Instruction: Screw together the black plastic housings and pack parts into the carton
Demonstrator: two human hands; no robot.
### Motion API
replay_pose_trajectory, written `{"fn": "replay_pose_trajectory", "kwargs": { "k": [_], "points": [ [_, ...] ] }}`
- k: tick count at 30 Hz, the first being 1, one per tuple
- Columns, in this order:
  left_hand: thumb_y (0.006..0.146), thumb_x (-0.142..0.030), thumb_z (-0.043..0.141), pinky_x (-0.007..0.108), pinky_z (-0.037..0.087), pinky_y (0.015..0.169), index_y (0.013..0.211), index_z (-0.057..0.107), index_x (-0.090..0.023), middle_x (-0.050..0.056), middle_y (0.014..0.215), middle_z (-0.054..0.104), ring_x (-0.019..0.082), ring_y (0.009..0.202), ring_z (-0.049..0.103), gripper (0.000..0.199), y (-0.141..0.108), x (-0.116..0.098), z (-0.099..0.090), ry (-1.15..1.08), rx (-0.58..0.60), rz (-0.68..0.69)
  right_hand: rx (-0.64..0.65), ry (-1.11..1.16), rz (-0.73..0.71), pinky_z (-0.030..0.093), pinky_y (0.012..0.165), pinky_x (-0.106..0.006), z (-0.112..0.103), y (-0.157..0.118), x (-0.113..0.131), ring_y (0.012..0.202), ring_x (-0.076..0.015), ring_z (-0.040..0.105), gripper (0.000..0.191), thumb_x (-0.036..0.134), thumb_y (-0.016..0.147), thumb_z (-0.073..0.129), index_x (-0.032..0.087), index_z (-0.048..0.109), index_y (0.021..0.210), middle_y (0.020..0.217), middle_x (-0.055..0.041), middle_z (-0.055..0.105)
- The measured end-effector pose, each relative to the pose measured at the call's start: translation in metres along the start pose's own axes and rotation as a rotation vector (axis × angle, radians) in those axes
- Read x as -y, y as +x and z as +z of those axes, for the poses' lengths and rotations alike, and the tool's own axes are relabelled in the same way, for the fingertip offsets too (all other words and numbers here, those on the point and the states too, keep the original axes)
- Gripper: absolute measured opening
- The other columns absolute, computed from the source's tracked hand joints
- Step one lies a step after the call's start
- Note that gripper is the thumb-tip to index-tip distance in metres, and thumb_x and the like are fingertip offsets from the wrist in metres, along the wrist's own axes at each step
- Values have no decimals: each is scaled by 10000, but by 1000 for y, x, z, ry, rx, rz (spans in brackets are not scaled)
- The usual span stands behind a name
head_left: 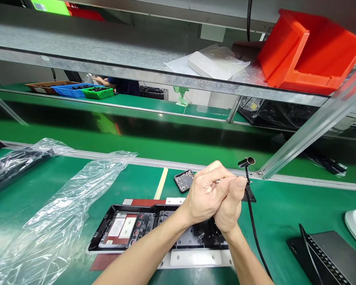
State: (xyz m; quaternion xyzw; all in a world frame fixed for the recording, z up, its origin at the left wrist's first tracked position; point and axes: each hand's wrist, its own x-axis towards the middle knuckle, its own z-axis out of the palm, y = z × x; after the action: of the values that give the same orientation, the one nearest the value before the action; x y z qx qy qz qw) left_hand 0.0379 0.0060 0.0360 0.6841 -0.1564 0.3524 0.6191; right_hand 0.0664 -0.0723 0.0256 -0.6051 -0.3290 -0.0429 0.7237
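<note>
Bench point(281, 217) grn, hands point(206, 194) abv; shelf point(91, 45) w/ bin point(281, 49)

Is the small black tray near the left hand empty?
Not empty: the small black tray shows many tiny shiny pieces scattered inside; what they are, I cannot tell.

On the metal shelf point(106, 47) above your table, you have a red bin point(287, 51) at the right side, and left of it a white box point(207, 65) touching a thin clear bag point(216, 52). At your left, a long plastic sheet point(77, 198) lies wrinkled on the green table point(279, 213). On the farther bench point(151, 97) you see a brown tray point(49, 90), a blue tray point(77, 93) and a green tray point(99, 95) in one row, and more to the right stands a small pale green fan point(181, 95).
</note>
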Motion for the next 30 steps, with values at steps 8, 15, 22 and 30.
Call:
{"fn": "replay_pose_trajectory", "kwargs": {
  "k": [8, 15, 22, 30],
  "points": [
    [1024, -387, 575, 297, 455, 705, 919, 766, -188, 47, 823, 636, 167, 782, 579, 296, 0, 2, -1, 1, -3, 13, -17, -35, -16, 465, 533, -298, 1, 0, -1, 619, -169, 570, 623, 655, 1015, 257, 213, 508, 655, 636, -34, 567],
    [1021, -395, 579, 305, 445, 697, 909, 765, -183, 52, 815, 624, 171, 773, 567, 303, 0, 2, -2, -5, -15, 1, -8, -26, -32, 474, 559, -288, 2, 1, -2, 630, -156, 557, 612, 639, 1023, 260, 210, 510, 665, 660, -24, 551],
    [1024, -405, 571, 307, 450, 702, 912, 764, -182, 56, 815, 633, 173, 776, 573, 315, 0, 3, -2, -1, -19, 12, -17, -36, -46, 446, 538, -293, 3, 0, -3, 603, -154, 531, 619, 640, 1021, 266, 211, 504, 644, 624, -20, 544],
    [1023, -413, 570, 306, 465, 701, 919, 767, -190, 52, 821, 629, 174, 778, 576, 316, -2, 3, -3, -24, -20, 6, -1, -4, -31, 449, 530, -299, 4, 0, -3, 582, -160, 551, 617, 650, 1016, 273, 212, 526, 661, 612, -21, 569]
  ]
}}
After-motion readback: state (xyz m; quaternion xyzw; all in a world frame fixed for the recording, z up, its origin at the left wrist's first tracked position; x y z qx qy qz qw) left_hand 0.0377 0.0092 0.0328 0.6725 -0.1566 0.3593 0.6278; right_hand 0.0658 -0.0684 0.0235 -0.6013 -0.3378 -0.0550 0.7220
